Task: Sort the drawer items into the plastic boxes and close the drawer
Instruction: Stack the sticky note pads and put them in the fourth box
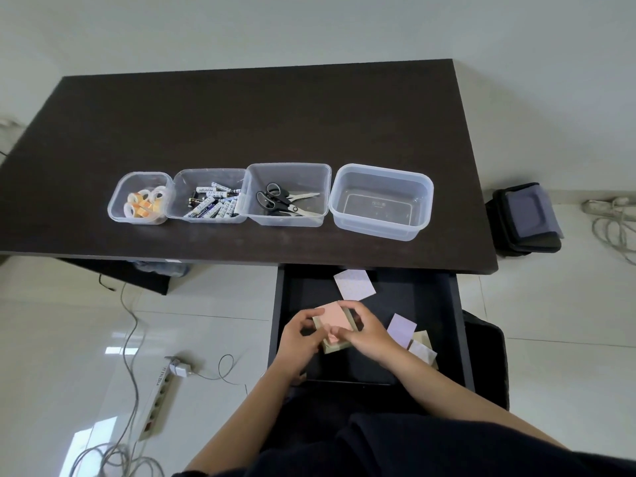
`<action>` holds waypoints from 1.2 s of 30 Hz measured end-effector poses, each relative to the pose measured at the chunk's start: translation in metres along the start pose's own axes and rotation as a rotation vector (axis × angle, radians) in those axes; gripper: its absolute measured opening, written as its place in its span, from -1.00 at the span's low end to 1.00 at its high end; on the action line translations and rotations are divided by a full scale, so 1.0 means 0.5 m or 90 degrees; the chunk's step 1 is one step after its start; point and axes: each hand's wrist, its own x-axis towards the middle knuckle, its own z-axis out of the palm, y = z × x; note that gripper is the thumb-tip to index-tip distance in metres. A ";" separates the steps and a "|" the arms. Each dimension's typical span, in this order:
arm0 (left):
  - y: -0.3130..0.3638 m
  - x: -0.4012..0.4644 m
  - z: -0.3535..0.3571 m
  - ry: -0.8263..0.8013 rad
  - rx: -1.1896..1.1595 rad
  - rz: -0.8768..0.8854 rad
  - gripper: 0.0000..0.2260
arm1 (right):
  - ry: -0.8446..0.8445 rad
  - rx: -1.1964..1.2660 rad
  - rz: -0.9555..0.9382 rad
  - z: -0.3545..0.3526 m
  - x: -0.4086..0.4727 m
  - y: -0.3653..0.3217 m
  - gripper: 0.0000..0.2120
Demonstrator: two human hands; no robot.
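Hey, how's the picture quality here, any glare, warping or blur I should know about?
Head view: wide-angle warping bows the desk edges; bright window glare sits on the floor tiles at lower left; the open drawer interior is dark, yet the sticky-note stack between both hands stays readable; the battery labels look soft.

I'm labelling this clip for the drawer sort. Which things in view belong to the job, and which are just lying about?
Job:
open drawer
pink sticky-note pad, held by left hand and right hand
loose purple notes
empty plastic box
tape box, battery box, scissors box

Lying about:
power strip
floor cables
dark bag
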 end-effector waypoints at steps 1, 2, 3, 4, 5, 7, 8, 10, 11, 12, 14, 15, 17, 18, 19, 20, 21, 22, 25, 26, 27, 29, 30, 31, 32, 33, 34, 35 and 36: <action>-0.003 -0.002 -0.004 0.012 0.006 -0.002 -0.77 | 0.001 0.001 0.001 0.002 0.005 0.001 -0.62; -0.003 -0.005 -0.008 0.023 0.011 -0.007 -0.76 | 0.017 0.012 0.009 0.002 0.010 0.002 -0.66; -0.003 -0.009 -0.012 0.032 0.015 -0.013 -0.74 | 0.049 0.028 0.021 0.001 0.019 0.002 -0.70; -0.004 -0.012 -0.017 0.039 0.020 -0.021 -0.74 | 0.092 0.041 0.037 -0.002 0.030 0.003 -0.72; -0.007 -0.015 -0.021 0.044 0.021 -0.032 -0.73 | 0.138 0.042 0.052 -0.006 0.045 0.006 -0.73; -0.012 -0.023 -0.030 0.060 0.025 -0.054 -0.73 | 0.223 -0.002 0.077 -0.015 0.076 0.019 -0.71; -0.015 -0.028 -0.034 0.070 0.029 -0.059 -0.72 | 0.257 -0.043 0.092 -0.020 0.090 0.027 -0.68; -0.022 -0.037 -0.041 0.087 0.037 -0.057 -0.71 | 0.292 -0.116 0.129 -0.029 0.116 0.043 -0.54; -0.023 -0.044 -0.045 0.093 0.039 -0.055 -0.70 | 0.294 -0.136 0.147 -0.032 0.127 0.049 -0.45; -0.025 -0.051 -0.049 0.099 0.037 -0.052 -0.70 | 0.293 -0.146 0.168 -0.032 0.136 0.053 -0.36; -0.026 -0.066 -0.055 0.111 0.037 -0.057 -0.71 | 0.299 -0.172 0.221 -0.026 0.151 0.056 -0.25; -0.024 -0.075 -0.057 0.115 0.037 -0.061 -0.72 | 0.307 -0.192 0.242 -0.018 0.155 0.053 -0.23; -0.017 -0.090 -0.060 0.121 0.026 -0.055 -0.72 | 0.331 -0.226 0.261 -0.003 0.163 0.045 -0.28; -0.017 -0.095 -0.061 0.122 0.019 -0.049 -0.73 | 0.343 -0.224 0.272 0.001 0.167 0.039 -0.32; -0.015 -0.098 -0.062 0.121 0.013 -0.047 -0.73 | 0.355 -0.212 0.286 0.003 0.173 0.033 -0.34; -0.014 -0.101 -0.063 0.120 0.006 -0.045 -0.74 | 0.368 -0.191 0.302 0.003 0.178 0.028 -0.35; -0.016 -0.104 -0.064 0.118 0.002 -0.045 -0.74 | 0.377 -0.160 0.314 0.002 0.180 0.024 -0.36; -0.017 -0.107 -0.064 0.118 -0.004 -0.046 -0.74 | 0.380 -0.118 0.313 0.002 0.178 0.021 -0.40; -0.022 -0.111 -0.066 0.119 -0.003 -0.047 -0.73 | 0.338 0.034 0.232 0.004 0.155 0.016 -0.62; -0.023 -0.110 -0.066 0.117 0.004 -0.046 -0.72 | 0.325 0.067 0.201 0.005 0.143 0.016 -0.67; -0.024 -0.110 -0.065 0.114 0.014 -0.043 -0.72 | 0.323 0.079 0.174 0.005 0.129 0.017 -0.70; -0.025 -0.107 -0.063 0.103 0.032 -0.039 -0.70 | 0.320 0.070 0.127 0.002 0.097 0.018 -0.73; -0.028 -0.103 -0.062 0.097 0.038 -0.038 -0.69 | 0.319 0.061 0.108 -0.001 0.082 0.020 -0.73; -0.030 -0.098 -0.060 0.092 0.045 -0.038 -0.68 | 0.319 0.053 0.091 -0.006 0.067 0.022 -0.74; -0.029 -0.093 -0.056 0.087 0.049 -0.036 -0.68 | 0.321 0.047 0.075 -0.013 0.053 0.025 -0.74; -0.028 -0.089 -0.052 0.079 0.051 -0.031 -0.69 | 0.325 0.043 0.060 -0.022 0.039 0.028 -0.74; -0.027 -0.084 -0.046 0.070 0.051 -0.028 -0.71 | 0.330 0.041 0.046 -0.030 0.026 0.031 -0.73; -0.023 -0.081 -0.039 0.060 0.049 -0.024 -0.72 | 0.333 0.039 0.031 -0.040 0.016 0.035 -0.72; -0.019 -0.077 -0.034 0.051 0.050 -0.018 -0.72 | 0.329 0.034 0.016 -0.050 0.006 0.036 -0.73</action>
